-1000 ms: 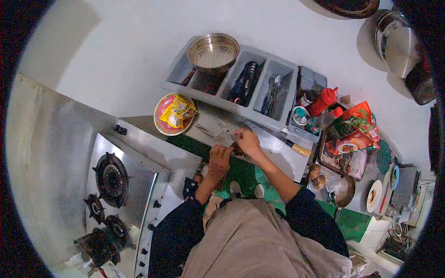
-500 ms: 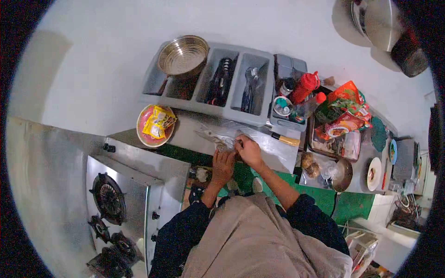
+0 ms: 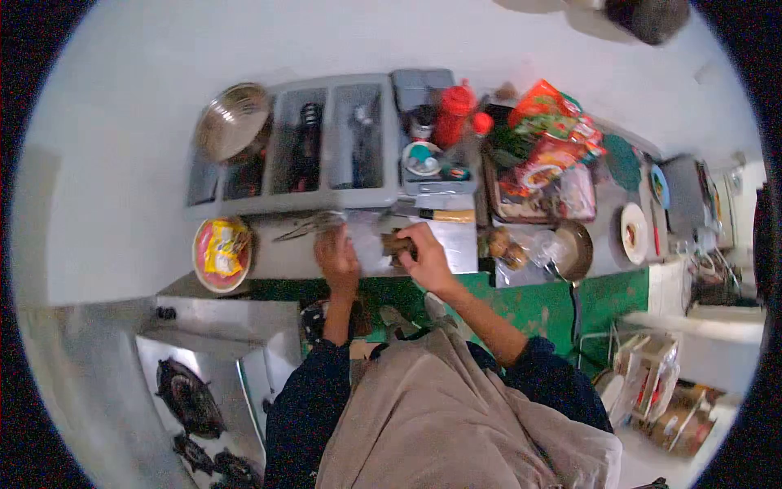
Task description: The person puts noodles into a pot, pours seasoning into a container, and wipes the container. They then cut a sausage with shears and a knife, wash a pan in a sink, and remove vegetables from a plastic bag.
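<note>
Over the steel counter [image 3: 285, 259], my right hand [image 3: 427, 259] is closed around a small brownish item [image 3: 394, 244], too blurred to name. My left hand [image 3: 337, 254] is smeared by motion just left of it, apart from the right, and its fingers cannot be made out. Beyond the left hand lies a pair of metal tongs or scissors [image 3: 308, 226], beside clear plastic. A knife with a light wooden handle [image 3: 452, 216] rests behind my right hand, near the grey cutlery tray [image 3: 358, 198].
At left are a bowl with a yellow packet [image 3: 224, 248] and a gas stove [image 3: 191, 399]. A steel bowl [image 3: 235, 122] sits on the cutlery tray. Red bottles [image 3: 454, 114], a food tray [image 3: 533, 216], a pan [image 3: 575, 253] and a plate [image 3: 634, 232] stand to the right.
The view has shifted right, moving the counter items leftward in it. My hands have separated, with the left farther left. The brownish item now shows in my right hand.
</note>
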Action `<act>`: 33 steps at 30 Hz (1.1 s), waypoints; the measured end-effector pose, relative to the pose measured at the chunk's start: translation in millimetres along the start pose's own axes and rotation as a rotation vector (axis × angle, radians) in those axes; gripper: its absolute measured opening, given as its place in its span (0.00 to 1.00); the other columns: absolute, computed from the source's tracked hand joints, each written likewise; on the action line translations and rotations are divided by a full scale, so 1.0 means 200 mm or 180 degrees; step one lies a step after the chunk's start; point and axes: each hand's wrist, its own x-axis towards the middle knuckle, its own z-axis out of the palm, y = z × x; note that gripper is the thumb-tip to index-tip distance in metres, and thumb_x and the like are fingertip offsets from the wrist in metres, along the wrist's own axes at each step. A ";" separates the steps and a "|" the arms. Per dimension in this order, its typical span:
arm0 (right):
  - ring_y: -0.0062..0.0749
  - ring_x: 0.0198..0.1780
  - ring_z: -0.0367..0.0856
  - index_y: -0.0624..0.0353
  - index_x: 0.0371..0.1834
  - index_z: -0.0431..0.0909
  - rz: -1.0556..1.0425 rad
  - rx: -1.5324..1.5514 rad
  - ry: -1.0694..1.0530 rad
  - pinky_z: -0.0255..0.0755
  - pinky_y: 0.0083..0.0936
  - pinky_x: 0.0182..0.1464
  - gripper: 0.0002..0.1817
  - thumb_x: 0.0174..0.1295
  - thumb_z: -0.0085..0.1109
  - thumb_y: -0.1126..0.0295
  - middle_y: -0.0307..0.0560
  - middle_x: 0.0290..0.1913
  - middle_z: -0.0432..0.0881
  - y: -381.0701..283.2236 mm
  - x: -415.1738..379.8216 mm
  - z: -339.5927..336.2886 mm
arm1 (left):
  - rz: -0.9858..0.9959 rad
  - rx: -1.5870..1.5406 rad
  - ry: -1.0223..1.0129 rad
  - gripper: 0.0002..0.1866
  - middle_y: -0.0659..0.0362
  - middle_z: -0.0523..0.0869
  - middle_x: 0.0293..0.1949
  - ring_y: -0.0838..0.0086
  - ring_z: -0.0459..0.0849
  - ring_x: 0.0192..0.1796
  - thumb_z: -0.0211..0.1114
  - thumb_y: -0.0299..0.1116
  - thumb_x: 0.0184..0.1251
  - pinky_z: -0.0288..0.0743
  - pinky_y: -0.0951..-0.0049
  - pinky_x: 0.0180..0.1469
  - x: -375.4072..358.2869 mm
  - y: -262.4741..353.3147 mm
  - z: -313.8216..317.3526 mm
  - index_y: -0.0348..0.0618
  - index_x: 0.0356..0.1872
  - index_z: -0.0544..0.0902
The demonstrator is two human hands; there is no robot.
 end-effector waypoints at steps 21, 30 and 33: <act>0.29 0.41 0.78 0.63 0.45 0.76 0.1665 0.1126 -0.0819 0.71 0.26 0.45 0.19 0.57 0.64 0.61 0.46 0.40 0.82 -0.10 -0.92 -1.27 | -0.1426 -0.3034 -0.1983 0.13 0.60 0.80 0.42 0.74 0.77 0.45 0.66 0.34 0.60 0.68 0.73 0.51 -0.24 1.26 -0.09 0.38 0.43 0.78; 0.47 0.42 0.78 0.57 0.47 0.76 0.1519 -0.2495 0.0778 0.73 0.34 0.42 0.17 0.51 0.59 0.71 0.51 0.41 0.79 0.79 -1.09 -2.36 | 0.0674 0.0189 -0.1217 0.37 0.46 0.68 0.64 0.50 0.55 0.71 0.72 0.35 0.48 0.47 0.53 0.71 -0.09 1.89 0.58 0.41 0.62 0.69; 0.49 0.44 0.76 0.57 0.48 0.75 0.0699 -0.3269 0.0705 0.73 0.38 0.42 0.19 0.50 0.58 0.71 0.52 0.43 0.78 1.21 -1.15 -2.31 | 0.0387 -0.0263 -0.0895 0.27 0.46 0.71 0.60 0.53 0.64 0.66 0.65 0.33 0.57 0.56 0.53 0.66 -0.17 1.67 0.81 0.39 0.59 0.72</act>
